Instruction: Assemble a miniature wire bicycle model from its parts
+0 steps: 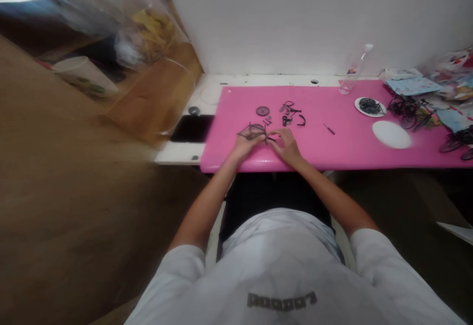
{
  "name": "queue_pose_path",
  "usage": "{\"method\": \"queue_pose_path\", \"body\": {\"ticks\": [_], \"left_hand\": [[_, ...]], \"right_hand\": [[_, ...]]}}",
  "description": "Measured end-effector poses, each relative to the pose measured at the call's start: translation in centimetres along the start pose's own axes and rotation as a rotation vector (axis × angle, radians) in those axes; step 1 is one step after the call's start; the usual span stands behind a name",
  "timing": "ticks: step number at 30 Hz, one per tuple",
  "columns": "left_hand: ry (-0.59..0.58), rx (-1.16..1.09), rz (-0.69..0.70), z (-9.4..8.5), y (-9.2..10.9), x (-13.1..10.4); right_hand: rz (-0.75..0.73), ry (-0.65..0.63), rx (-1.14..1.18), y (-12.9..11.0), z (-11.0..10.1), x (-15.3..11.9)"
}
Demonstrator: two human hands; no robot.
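Observation:
Near the front edge of the pink table, my left hand (245, 146) is closed around a dark miniature bicycle frame (243, 132), whose thin tubes stick out past the fingers to the left. At the frame's right end, my right hand (287, 147) pinches a short dark part of it between thumb and fingers; the exact piece is too small to make out. A small dark wheel (262, 111) lies flat just beyond my hands. Several small black bicycle parts (291, 111) are scattered to its right. Further right rests a small screwdriver (328, 129).
The pink tabletop (310, 155) stretches right, with a white plate of black parts (370, 107), a white disc (391, 134), a clear bottle (351, 76) and several miniature bicycles (410, 113). A dark flat object (192, 128) lies left. A white wall (295, 24) stands behind.

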State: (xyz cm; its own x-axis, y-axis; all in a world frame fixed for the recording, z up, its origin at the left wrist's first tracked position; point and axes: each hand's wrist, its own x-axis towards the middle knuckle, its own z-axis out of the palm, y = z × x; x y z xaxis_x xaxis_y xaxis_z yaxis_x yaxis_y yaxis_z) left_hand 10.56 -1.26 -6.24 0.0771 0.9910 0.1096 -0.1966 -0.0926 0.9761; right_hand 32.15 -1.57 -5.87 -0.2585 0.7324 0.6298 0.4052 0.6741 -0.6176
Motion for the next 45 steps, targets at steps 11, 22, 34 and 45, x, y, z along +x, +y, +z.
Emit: {"method": "queue_pose_path", "body": {"ticks": [11,22,34,45], "left_hand": [[0.081,-0.114,0.003,0.32,0.44,0.0],[-0.012,0.055,0.037,0.23,0.36,-0.28],[0.001,0.177,0.068,0.35,0.52,-0.47],[0.02,0.234,0.077,0.41,0.62,-0.59]], "right_hand": [[0.192,0.017,0.149,0.64,0.13,0.12],[0.293,0.082,0.25,0.44,-0.3,0.09],[0.273,0.05,0.246,0.62,-0.25,-0.01],[0.262,0.039,0.215,0.75,-0.17,-0.17]]}}
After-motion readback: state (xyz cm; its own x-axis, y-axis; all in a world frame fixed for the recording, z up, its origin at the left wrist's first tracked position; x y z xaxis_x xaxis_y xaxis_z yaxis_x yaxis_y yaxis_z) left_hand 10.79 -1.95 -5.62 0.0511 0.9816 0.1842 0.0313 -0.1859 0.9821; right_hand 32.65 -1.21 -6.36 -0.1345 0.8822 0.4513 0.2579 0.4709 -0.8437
